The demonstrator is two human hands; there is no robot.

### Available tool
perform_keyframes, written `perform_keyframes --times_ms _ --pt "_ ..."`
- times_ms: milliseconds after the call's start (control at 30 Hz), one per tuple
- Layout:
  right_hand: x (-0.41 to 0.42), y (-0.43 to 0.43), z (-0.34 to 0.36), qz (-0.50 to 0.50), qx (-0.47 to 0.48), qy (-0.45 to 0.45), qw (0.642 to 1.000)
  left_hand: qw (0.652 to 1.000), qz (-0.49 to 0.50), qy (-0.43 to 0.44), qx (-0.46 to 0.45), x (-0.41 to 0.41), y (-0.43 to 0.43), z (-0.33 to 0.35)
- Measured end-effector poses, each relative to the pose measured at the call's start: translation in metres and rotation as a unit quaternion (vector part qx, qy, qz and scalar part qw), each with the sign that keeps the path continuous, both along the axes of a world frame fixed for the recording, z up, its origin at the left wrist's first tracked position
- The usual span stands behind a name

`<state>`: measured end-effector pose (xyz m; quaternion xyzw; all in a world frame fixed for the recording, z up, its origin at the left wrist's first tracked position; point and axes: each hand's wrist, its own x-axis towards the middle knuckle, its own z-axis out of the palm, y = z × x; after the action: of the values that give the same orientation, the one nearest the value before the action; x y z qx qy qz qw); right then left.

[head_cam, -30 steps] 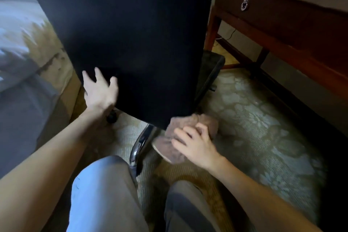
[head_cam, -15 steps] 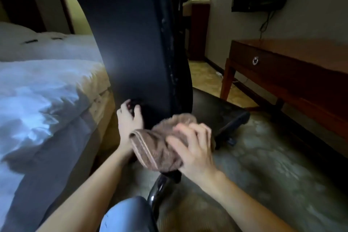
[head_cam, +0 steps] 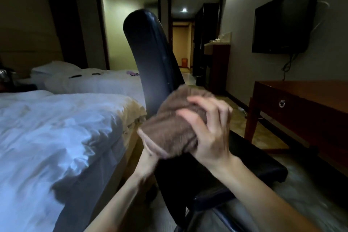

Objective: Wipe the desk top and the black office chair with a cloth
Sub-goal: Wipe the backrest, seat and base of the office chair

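You've lifted the brown towel off the black office chair back's foot; your right hand has fingers curled round it, while the left hand beneath hides its fingers, likely refolding.

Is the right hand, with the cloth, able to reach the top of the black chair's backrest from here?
Probably yes: nothing stands between the right hand, gripping the cloth, and the backrest top.

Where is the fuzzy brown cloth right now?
In the head view, the brown cloth is in the middle, gripped by the right hand, in front of the black office chair, with the bed to its left.
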<state>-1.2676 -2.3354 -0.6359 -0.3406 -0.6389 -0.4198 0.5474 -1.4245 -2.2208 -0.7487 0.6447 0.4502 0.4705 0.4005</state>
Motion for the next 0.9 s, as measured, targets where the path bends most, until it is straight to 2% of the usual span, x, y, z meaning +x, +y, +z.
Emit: perform_keyframes --times_ms 67,133,267,367,433,667,900 --pt "-0.016 0.014 0.020 0.021 -0.017 0.057 0.998 1.000 0.007 -0.023 -0.001 -0.002 0.003 0.005" --pt "-0.024 0.023 0.008 0.024 -0.070 0.079 0.994 0.999 0.006 -0.039 0.005 -0.007 0.005 0.004" --pt "-0.013 0.025 -0.076 0.003 -0.197 0.022 0.980 0.999 -0.002 -0.049 0.020 -0.009 0.004 0.012" --pt "0.009 0.013 -0.138 0.019 -0.373 0.042 0.927 0.992 0.015 -0.124 0.006 -0.011 0.003 0.015" --pt "0.022 0.006 -0.166 0.029 -0.458 0.084 0.885 0.991 0.024 -0.134 0.000 -0.016 0.002 0.011" --pt "0.024 -0.007 -0.176 0.039 -0.493 0.203 0.845 0.991 0.040 -0.129 -0.021 -0.030 -0.007 -0.007" --pt "0.015 -0.016 -0.176 0.052 -0.536 0.204 0.818 0.998 0.008 -0.059 -0.034 -0.053 -0.007 -0.015"
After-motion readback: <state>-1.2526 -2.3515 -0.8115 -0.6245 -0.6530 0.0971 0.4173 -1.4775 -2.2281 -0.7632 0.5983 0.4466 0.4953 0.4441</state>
